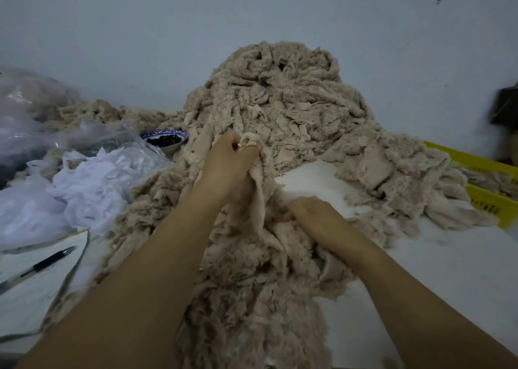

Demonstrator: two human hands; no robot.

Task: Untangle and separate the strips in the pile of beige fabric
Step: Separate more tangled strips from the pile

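The pile of beige fabric [280,102] heaps against the wall [112,32]: soft, light, frayed, likely to snag. At its near foot the left hand [228,161] pinches one strip [248,140] by its end, a sound hold; the right hand [314,214] lies beside, grip unclear. A bowl [165,140] sits at its left.

No legible text, brand, number or sign found in the head view. The yellow crate [487,204] at the right edge bears dark printed marks on its side wall, too blurred to read. The sheet of paper [36,287] on the surface at left, under a pen [42,265], shows faint marks only, none legible. The bowl [168,148] has a blue rim pattern, not lettering.
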